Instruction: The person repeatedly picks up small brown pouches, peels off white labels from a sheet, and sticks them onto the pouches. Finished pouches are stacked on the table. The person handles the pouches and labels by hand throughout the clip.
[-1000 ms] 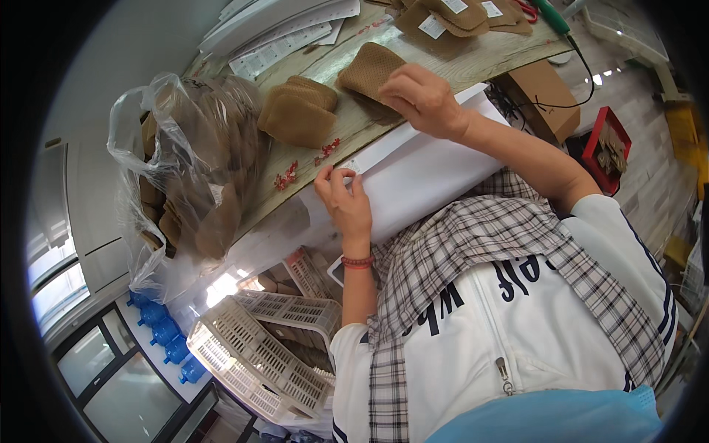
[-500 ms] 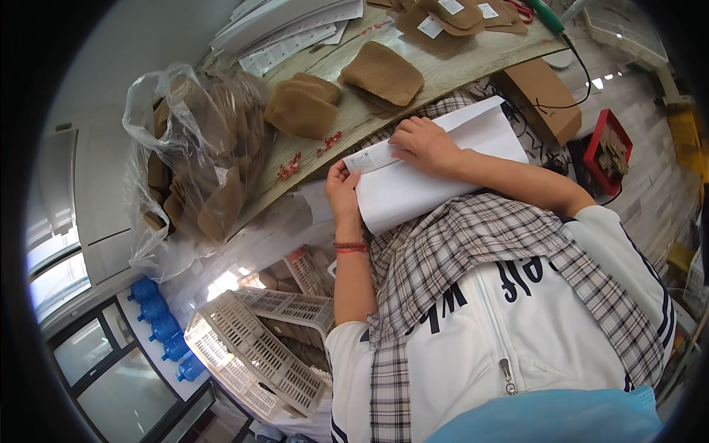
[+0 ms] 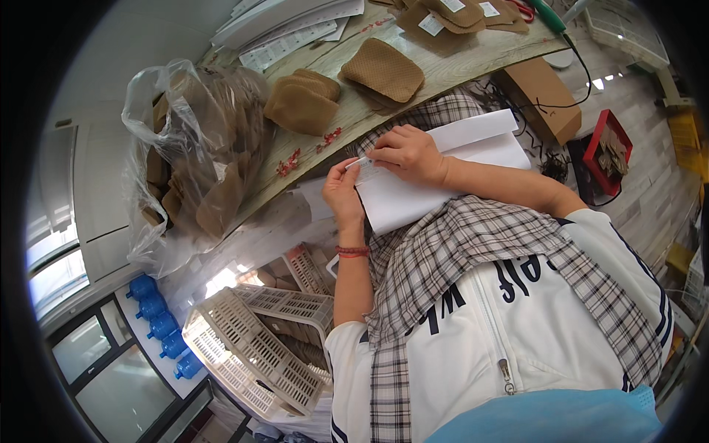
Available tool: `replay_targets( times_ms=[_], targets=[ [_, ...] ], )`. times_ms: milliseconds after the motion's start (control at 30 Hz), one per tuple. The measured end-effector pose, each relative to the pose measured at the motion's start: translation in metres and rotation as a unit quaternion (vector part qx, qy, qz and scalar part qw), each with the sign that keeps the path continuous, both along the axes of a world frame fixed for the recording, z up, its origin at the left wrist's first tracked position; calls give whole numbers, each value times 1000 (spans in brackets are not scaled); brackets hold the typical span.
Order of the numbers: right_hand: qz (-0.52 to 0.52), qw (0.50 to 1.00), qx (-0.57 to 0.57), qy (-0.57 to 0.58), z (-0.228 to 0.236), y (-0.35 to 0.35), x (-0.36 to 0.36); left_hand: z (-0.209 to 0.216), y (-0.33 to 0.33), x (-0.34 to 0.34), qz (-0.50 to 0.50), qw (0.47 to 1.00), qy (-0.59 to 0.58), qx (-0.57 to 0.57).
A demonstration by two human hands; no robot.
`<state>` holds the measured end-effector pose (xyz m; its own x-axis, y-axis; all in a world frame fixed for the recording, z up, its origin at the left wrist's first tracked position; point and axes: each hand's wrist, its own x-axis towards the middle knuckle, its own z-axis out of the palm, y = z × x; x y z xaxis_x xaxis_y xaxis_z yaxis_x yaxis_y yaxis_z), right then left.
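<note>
A white paper sheet (image 3: 413, 198) lies across my lap over a plaid apron (image 3: 473, 229), its far edge folded over in a long strip. My left hand (image 3: 343, 193), with a red bracelet at its wrist, grips the sheet's left end between thumb and fingers. Over the folded strip, my right hand (image 3: 406, 155) has its fingers pinched together close to my left fingertips. A small printed patch shows partly between the two hands. Whether a loose piece sits in the right fingertips, I cannot make out.
Beyond my lap stands a wooden table (image 3: 450, 74) with brown mesh pieces (image 3: 382, 71), more brown pieces (image 3: 303, 102) and paper stacks (image 3: 288, 29). A clear plastic bag (image 3: 199, 148) of brown pieces hangs at its left. White crates (image 3: 255, 347), a cardboard box (image 3: 543, 96) and a red tray (image 3: 609, 151) stand around.
My right hand has moved left and slightly nearer, its fingers closing at the printed patch. The folded strip has shifted and looks narrower. My left hand keeps its grip.
</note>
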<state>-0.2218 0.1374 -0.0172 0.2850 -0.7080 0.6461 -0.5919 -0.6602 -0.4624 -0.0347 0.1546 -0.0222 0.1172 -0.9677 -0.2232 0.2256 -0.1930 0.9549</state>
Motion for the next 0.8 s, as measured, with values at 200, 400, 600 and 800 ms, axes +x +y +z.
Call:
replay_targets(
  times_ms=[200,400,600,800],
  targets=[
    [0,1000,25,-16,1,1,-1,0,0,-2,11,1000,-1,4],
    [-20,985,137,-105,0,5,4,0,2,-2,-24,997,-70,-30],
    [43,975,177,-129,-14,7,1,6,4,-10,-70,980,-178,-51],
    [30,981,149,-123,-10,8,3,-1,6,-3,-93,974,-198,-64]
  ],
)
